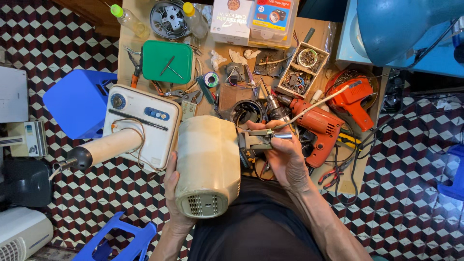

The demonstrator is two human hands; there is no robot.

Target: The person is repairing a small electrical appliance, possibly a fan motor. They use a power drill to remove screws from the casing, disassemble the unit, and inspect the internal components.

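Now our left hand (175,203) cups the cream motor housing (208,166) at the workbench's (129,42) near edge; our right hand (285,157) grips a soldering iron (278,136). Farther back, an open box (302,67) holds electronic parts.

- The left hand (175,193) is mostly tucked behind the cream motor housing (208,164), so you can't see its fingers.
- The blue stool (118,239) runs off the bottom edge.
- The big blue dome (401,26) at upper right is chopped by the top edge.
- The parts in the little open tray (302,67) are too tiny to make out.
- The white appliance (19,234) at lower left is only partly in frame.
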